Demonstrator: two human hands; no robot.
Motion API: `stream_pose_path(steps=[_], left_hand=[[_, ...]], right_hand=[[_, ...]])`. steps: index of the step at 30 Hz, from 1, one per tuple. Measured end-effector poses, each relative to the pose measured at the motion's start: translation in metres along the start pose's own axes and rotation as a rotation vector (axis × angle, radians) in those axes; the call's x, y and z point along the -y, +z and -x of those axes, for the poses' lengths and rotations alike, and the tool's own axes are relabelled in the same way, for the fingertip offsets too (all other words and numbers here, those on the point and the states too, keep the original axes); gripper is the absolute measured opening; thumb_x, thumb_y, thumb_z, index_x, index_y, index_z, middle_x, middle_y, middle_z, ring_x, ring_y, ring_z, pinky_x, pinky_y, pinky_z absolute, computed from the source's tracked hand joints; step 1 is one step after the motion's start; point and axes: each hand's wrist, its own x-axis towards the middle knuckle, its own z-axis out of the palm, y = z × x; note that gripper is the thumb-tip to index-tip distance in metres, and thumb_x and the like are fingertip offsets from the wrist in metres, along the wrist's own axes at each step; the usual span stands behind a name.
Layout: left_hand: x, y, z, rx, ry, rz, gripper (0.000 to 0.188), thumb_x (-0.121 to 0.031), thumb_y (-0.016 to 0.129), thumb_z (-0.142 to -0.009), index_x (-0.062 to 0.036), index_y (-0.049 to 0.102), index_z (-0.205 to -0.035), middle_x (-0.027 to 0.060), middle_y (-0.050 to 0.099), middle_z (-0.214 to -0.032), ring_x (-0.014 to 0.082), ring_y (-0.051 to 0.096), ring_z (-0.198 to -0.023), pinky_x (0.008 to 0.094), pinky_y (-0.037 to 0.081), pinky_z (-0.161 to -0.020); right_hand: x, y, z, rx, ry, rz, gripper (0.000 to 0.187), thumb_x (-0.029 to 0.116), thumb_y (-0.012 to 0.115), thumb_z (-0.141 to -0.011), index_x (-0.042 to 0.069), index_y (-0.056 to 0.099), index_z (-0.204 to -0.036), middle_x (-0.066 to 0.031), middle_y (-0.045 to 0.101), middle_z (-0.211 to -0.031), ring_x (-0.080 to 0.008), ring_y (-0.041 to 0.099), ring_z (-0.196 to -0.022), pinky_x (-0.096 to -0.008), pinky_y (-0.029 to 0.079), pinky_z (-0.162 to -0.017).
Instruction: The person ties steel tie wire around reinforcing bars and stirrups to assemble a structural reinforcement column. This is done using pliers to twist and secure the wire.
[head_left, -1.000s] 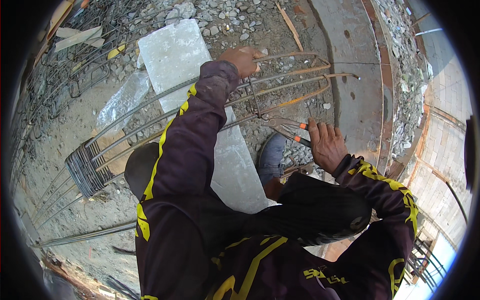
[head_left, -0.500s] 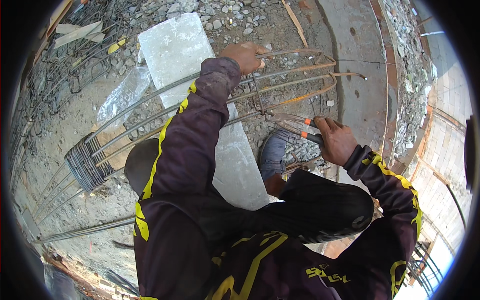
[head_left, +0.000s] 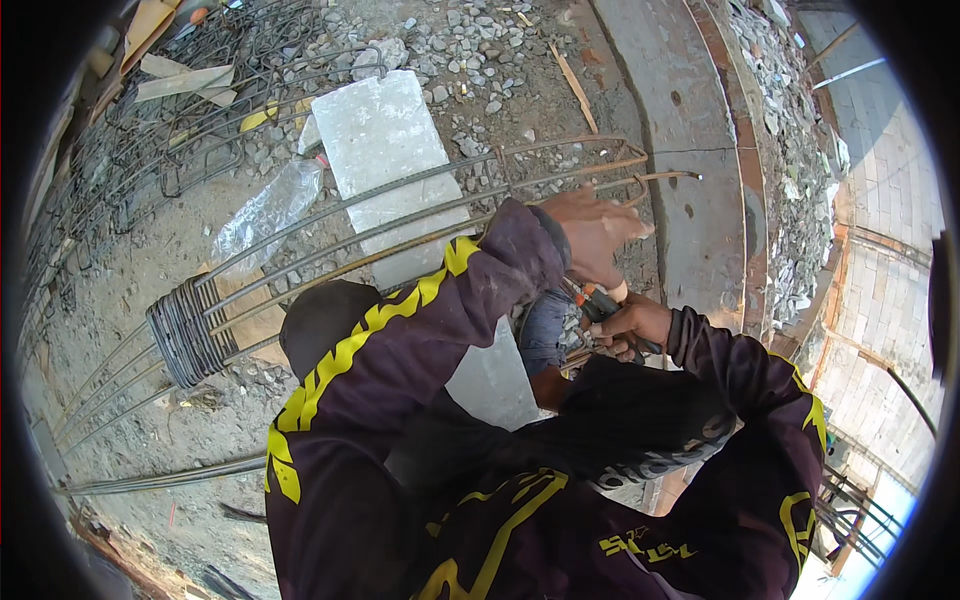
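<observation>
A cage of long rusty steel bars [head_left: 420, 215] lies across gravel ground in front of me. My left hand [head_left: 592, 232] reaches over the near bars, fingers stretched out and loosely apart, touching or just above a bar; nothing shows in it. Just below it, my right hand [head_left: 632, 322] is closed around pliers with orange handles [head_left: 597, 300], whose tip points up toward my left hand. Both arms wear dark sleeves with yellow stripes. Part of the bars is hidden behind my left arm.
A bundle of bent steel ties [head_left: 182, 330] hangs on the bars at left. A white block [head_left: 385, 140] and a clear plastic bag [head_left: 265, 210] lie under the cage. A concrete curb [head_left: 690, 150] and rubble [head_left: 790, 150] run along the right.
My left hand has left the far bars and drawn back toward me. My right hand, open a second ago, has closed on the pliers and come up close under the left hand.
</observation>
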Motion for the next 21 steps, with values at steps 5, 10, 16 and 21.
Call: stream_pose_path(steps=[5,10,16,21], left_hand=[[-0.060,0.052,0.037,-0.072,-0.101,-0.352,0.067,-0.028,0.067,-0.071,-0.0051,0.045,-0.131,0.0167,0.064,-0.100,0.0317,0.061,-0.101,0.0435,0.033,-0.105],[-0.042,0.070,0.018,-0.146,-0.207,-0.269,0.030,-0.013,0.063,-0.071,-0.0032,0.053,-0.098,0.0106,0.064,-0.075,0.0301,0.066,-0.076,0.0415,0.048,-0.078],[-0.031,0.060,0.011,-0.191,-0.213,-0.078,0.021,-0.007,0.060,-0.071,0.0016,0.053,-0.089,0.0177,0.065,-0.079,0.0344,0.066,-0.079,0.0445,0.050,-0.067],[-0.039,0.053,0.013,-0.138,-0.247,-0.055,0.022,-0.012,0.059,-0.076,0.0007,0.056,-0.093,0.0175,0.066,-0.087,0.0343,0.065,-0.089,0.0481,0.046,-0.087]], right_hand=[[0.006,-0.006,0.002,0.093,0.075,-0.131,0.016,0.011,0.062,-0.085,-0.001,0.056,-0.094,-0.0072,0.053,-0.072,-0.0138,0.048,-0.052,-0.0272,0.040,-0.043],[0.035,0.010,0.019,-0.050,0.102,0.259,0.026,0.021,0.066,-0.083,-0.002,0.057,-0.093,-0.0133,0.060,-0.079,-0.0247,0.061,-0.061,-0.0374,0.047,-0.048],[0.008,0.043,0.045,-1.154,-0.510,1.981,0.032,0.021,0.058,-0.081,0.001,0.051,-0.105,-0.0087,0.057,-0.080,-0.0257,0.061,-0.073,-0.0407,0.048,-0.067],[0.002,0.037,0.035,-1.009,-0.255,1.935,0.029,0.016,0.056,-0.077,0.001,0.050,-0.102,-0.0099,0.057,-0.080,-0.0257,0.062,-0.071,-0.0423,0.050,-0.062]])
